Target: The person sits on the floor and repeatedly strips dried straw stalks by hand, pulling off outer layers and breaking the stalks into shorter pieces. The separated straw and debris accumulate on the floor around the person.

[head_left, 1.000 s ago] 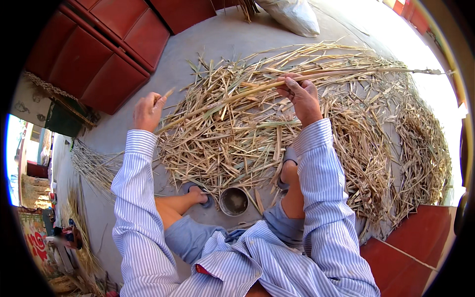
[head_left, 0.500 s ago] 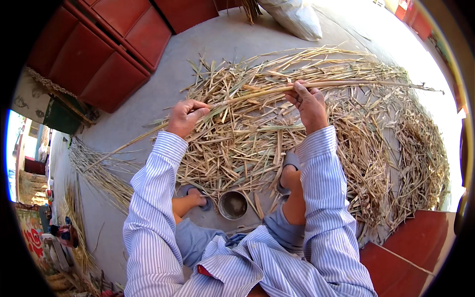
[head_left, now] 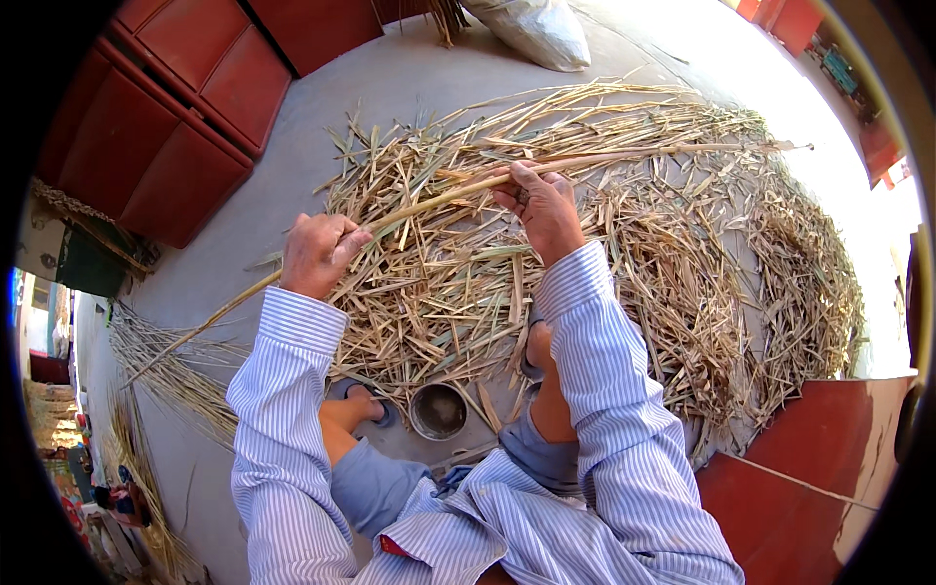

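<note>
A long pale reed stalk (head_left: 439,198) runs from lower left to upper right across the scene. My left hand (head_left: 317,253) is closed around it near its lower part. My right hand (head_left: 541,205) grips the same stalk farther along, fingers curled over it. Beneath both hands spreads a broad heap of dry straw and leaf strips (head_left: 673,253) on the grey concrete floor (head_left: 322,127). Both arms wear blue-and-white striped sleeves.
A small round metal cup (head_left: 438,411) stands between my sandalled feet. Stripped stalks (head_left: 156,361) lie in a bundle at the left. Red panelled doors (head_left: 166,107) stand at the upper left, a white sack (head_left: 531,29) at the top, a red wall (head_left: 819,468) at the lower right.
My left hand came in from the left edge of the heap and took hold of the long stalk. The stalk has slid toward the lower left through both hands.
</note>
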The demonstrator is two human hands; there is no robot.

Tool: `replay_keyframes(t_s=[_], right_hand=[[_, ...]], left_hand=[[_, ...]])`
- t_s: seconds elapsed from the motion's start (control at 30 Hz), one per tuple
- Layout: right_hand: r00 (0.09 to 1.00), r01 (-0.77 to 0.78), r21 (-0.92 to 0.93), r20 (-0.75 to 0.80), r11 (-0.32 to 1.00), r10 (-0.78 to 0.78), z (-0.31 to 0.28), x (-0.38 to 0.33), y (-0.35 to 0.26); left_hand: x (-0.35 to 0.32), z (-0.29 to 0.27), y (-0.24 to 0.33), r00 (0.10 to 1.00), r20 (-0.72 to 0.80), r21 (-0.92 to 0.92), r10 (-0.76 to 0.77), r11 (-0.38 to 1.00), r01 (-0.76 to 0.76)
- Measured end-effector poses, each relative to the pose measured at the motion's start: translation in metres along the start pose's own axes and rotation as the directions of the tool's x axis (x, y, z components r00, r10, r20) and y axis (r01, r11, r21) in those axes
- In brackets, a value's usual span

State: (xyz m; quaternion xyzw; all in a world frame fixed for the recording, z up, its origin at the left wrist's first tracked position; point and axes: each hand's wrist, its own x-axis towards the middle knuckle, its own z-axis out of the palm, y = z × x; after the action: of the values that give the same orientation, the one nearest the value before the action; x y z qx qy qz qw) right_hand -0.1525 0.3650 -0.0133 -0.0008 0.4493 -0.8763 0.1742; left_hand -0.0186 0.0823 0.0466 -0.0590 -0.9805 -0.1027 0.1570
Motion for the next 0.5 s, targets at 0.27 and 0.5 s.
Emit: replay_keyframes(t_s=[0.27, 0.5], right_hand=[[0.958, 0.102, -0.163, -0.25, 0.981, -0.141, -0.049, 0.015, -0.026], [0.99, -0.004, -0.221, -0.138, 0.975, -0.027, 0.008, 0.006, 0.006]], left_hand=[[-0.087, -0.005, -0.138, 0.935, 0.135, 0.435, -0.328, 0.868, 0.242], [-0.009, 0.065, -0.024, 0.995, -0.009, -0.223, -0.104, 0.97, 0.099]])
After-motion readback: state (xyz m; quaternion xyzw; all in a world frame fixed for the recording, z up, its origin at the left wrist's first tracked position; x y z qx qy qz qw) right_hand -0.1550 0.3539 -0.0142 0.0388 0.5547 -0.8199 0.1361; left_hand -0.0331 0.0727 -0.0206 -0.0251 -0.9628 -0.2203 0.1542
